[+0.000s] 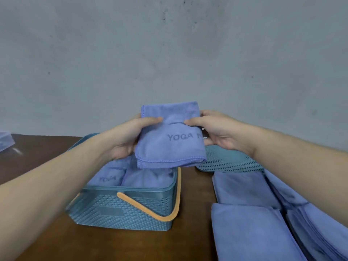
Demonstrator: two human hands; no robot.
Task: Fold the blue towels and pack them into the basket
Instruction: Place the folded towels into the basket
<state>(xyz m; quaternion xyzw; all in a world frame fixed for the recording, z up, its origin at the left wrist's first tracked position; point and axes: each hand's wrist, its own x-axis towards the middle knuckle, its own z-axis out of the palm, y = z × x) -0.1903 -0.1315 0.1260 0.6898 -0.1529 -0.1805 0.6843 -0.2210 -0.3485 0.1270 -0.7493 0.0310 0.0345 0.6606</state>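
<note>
A folded blue towel with "YOGA" printed on it hangs in the air over the far right part of the basket. My left hand grips its left edge, thumb on top. My right hand grips its right edge the same way. Below stands the blue plastic basket with an orange handle lying down over its front. Two folded blue towels lie side by side inside it.
The basket's perforated blue lid lies flat on the brown table behind the right arm. Several more blue towels lie spread and stacked at the right front. Another blue cloth shows at the far left edge. A grey wall stands behind.
</note>
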